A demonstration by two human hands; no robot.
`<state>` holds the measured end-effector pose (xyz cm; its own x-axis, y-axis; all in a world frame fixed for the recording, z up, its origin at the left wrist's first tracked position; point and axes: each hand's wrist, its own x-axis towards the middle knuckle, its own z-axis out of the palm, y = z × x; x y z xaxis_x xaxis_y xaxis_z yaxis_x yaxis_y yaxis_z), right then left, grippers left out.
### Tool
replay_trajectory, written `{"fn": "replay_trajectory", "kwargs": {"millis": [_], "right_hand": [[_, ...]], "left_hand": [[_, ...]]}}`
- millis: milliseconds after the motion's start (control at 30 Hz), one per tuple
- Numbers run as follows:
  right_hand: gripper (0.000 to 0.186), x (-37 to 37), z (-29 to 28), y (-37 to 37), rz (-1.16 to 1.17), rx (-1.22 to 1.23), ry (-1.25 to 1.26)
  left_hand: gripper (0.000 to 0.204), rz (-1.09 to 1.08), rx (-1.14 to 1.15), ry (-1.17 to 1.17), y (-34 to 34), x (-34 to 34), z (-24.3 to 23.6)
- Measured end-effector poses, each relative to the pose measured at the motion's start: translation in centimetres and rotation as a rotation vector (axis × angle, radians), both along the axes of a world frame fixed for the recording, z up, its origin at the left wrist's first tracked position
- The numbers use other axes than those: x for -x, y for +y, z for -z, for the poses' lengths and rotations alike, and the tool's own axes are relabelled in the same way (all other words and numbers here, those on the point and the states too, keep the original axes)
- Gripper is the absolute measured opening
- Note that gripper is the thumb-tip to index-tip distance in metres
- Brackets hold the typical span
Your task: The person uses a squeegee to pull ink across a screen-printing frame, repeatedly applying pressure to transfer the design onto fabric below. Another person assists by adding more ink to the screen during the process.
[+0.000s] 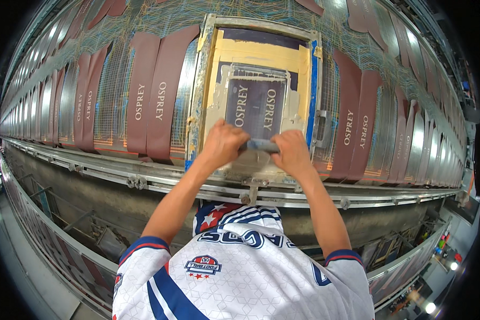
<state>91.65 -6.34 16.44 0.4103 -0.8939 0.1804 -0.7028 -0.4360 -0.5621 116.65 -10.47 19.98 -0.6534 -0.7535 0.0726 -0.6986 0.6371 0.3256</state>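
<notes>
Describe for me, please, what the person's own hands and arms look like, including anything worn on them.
The left hand and right hand are bare, without gloves, and no watch shows at either wrist. The forearms are uncovered too. The short white sleeves end in navy cuffs with a red stripe.

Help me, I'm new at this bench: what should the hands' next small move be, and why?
Probably ease the grey bar slightly nearer the body, held level: the left hand and right hand grip its two ends, it lies on the near side of the pale lettering, and some of the framed screen shows between it and the body.
</notes>
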Motion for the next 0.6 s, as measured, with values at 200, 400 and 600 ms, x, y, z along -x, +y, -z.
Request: {"fn": "replay_trajectory", "kwargs": {"millis": [200,400,600], "right_hand": [[0.032,-0.6,-0.7,3.1,0.03,0.041,-0.007],[0.028,0.9,-3.0,-5.7,0.037,0.038,0.101],[0.027,2.8,-2.3,-18.3,0.068,-0.1,0.115]], "left_hand": [[0.031,-0.005,0.005,0.003,3.5,-0.2,-0.2],[0.022,-0.012,0.089,0.036,-5.3,1.1,-1.2],[0.023,0.012,0.13,-0.004,-17.9,3.2,-1.0]]}}
